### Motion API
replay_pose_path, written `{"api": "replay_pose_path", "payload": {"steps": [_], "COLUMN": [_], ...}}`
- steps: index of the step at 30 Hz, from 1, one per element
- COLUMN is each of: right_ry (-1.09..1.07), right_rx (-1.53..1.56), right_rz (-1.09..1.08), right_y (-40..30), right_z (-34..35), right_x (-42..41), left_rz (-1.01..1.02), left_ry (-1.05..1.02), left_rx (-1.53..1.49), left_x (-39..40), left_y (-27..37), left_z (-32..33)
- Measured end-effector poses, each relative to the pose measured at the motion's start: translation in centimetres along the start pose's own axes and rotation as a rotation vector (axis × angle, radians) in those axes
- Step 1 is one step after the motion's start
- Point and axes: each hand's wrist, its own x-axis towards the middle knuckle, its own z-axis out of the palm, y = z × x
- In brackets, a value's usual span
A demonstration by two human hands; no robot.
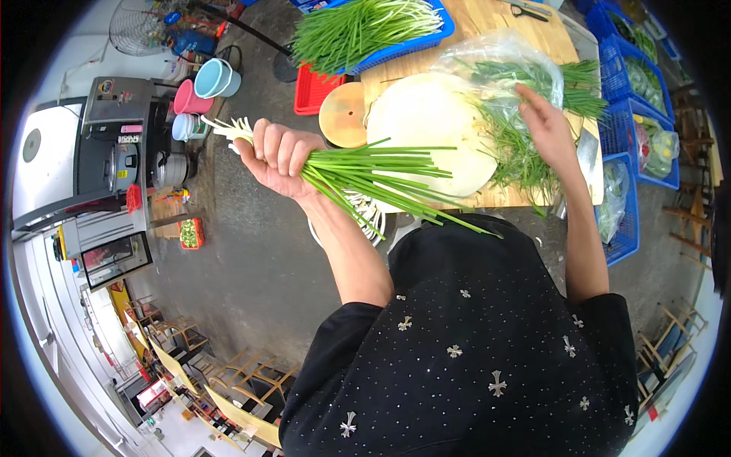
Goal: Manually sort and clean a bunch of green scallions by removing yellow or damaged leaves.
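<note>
A bunch of long green stalks with white ends, like thin scallions [377,168], is in the fist of my left hand [284,157]. The white ends stick out to the left and the green tips reach right, partly over a round pale cutting board [428,134]. With fingers apart, my right hand [545,128] hovers over or touches loose green trimmings [519,151]; contact cannot be told. Just beyond it lies a clear plastic bag [497,51] with more greens. A cleaver [587,149] rests near the right side of the wooden table [394,85].
A blue basket [394,54] heaped with green stalks stands at the far edge. Below my left forearm, a container with white stalk pieces [365,211] is partly hidden. Blue crates [622,220] with bagged vegetables line the right; a red basket [313,91] and round wooden board [342,114] sit left.
</note>
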Motion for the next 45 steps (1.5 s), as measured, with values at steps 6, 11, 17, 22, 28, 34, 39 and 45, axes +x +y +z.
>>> {"api": "replay_pose_path", "payload": {"steps": [6,11,17,22,28,34,39,45], "right_ry": [0.05,-0.32,-0.58,-0.69,-0.958,-0.936,-0.937,-0.933], "right_rx": [-0.542,-0.09,0.229,0.591,0.826,0.854,0.877,0.917], "right_rz": [-0.196,-0.012,0.209,0.62,0.685,0.702,0.708,0.742], "right_y": [-1.9,-5.3,-4.8,-5.0,-4.8,-5.2,-4.8,-4.2], "right_z": [1.4,3.7,7.0,10.4,10.4,10.3,10.0,9.8], "right_x": [-1.0,-1.7,-2.3,-2.1,-2.1,-2.3,-2.3,-2.4], "left_rz": [0.048,0.165,0.175,0.283,0.432,0.35,0.323,0.362], "left_ry": [0.13,0.296,0.283,0.446,0.664,0.558,0.62,0.539], "left_rx": [0.01,0.091,0.013,0.112,0.328,0.44,0.458,0.42], "left_x": [-0.2,-0.2,-0.9,-1.2,-1.5,-1.5,-1.6,-1.4], "left_y": [-0.1,-1.0,-0.2,-0.1,-1.0,-1.5,-1.0,-0.4], "left_z": [-0.9,-0.9,-2.4,-2.7,-2.1,-1.1,-1.7,-2.6]}}
